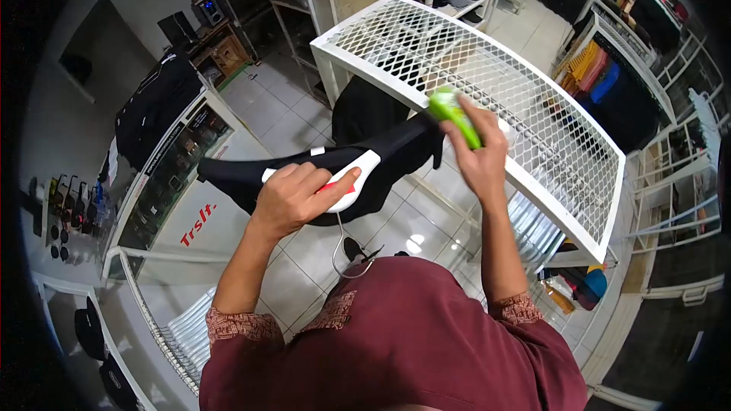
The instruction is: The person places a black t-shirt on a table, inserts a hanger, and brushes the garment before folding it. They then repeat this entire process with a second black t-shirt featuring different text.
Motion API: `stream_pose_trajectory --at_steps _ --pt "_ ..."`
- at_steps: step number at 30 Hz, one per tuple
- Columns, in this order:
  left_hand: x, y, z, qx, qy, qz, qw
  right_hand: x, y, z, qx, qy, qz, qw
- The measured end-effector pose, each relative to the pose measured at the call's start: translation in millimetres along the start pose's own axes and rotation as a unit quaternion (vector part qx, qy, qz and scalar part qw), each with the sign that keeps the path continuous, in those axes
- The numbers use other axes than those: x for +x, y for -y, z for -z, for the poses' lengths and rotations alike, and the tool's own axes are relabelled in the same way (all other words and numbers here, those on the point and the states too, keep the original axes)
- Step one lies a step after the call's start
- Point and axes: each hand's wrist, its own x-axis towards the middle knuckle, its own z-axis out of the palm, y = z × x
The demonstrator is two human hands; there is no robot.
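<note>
My left hand (295, 198) is wrapped round the neck of a white clothes hanger (368, 163), its thumb lying along the plastic beside a red label. The wire hook (336, 253) points down toward my body. A black garment (403, 144) hangs spread over the hanger's arms, with a small white tag at its collar. To the right, my right hand (483, 144) grips a bright green oblong handheld tool (451, 110), slightly blurred. The tool's tip is close by the garment's right shoulder; I cannot tell its exact kind.
A white mesh-topped rack (487, 80) stands just beyond my right hand. At the left are a glass display counter (179, 160) and a white rail (145, 308) with clear hangers. Clothing racks (601, 61) line the right side. White tiles (285, 285) cover the floor.
</note>
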Motion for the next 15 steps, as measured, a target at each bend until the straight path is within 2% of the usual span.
stream_pose_trajectory --at_steps 2,4,6,7,8,9,11,12,13,14,15 --pt "8 -1 -3 -0.009 0.011 -0.020 1.000 0 38 11 0.030 0.122 0.029 0.992" --pt "18 -1 -7 -0.027 -0.033 -0.067 0.997 3 39 17 0.000 0.182 0.010 0.983" --pt "22 -1 -9 -0.027 -0.047 -0.083 0.995 13 1 33 -0.097 0.142 -0.019 0.985" --pt "24 -2 -8 -0.035 -0.044 -0.080 0.995 13 -11 44 -0.174 0.111 -0.099 0.974" --pt "27 -2 -7 -0.044 -0.041 -0.077 0.995 10 -29 52 -0.259 0.071 -0.133 0.954" --pt "30 -3 -6 -0.046 -0.045 -0.082 0.995 4 -33 63 -0.248 0.032 -0.134 0.959" --pt "39 -4 -4 -0.088 -0.016 -0.033 0.995 -9 -33 77 -0.242 -0.012 -0.134 0.961" --pt "44 -4 1 -0.146 0.008 0.013 0.989 -16 -19 76 -0.169 -0.058 -0.078 0.981" --pt "52 -7 -3 -0.230 -0.027 0.074 0.970 -25 -8 74 -0.095 -0.105 -0.022 0.990" --pt "62 -13 -7 -0.311 -0.057 0.134 0.939 -37 -2 71 -0.113 -0.088 0.038 0.989" --pt "74 -26 0 -0.403 -0.041 0.259 0.877 -47 12 65 -0.090 -0.087 0.059 0.990"
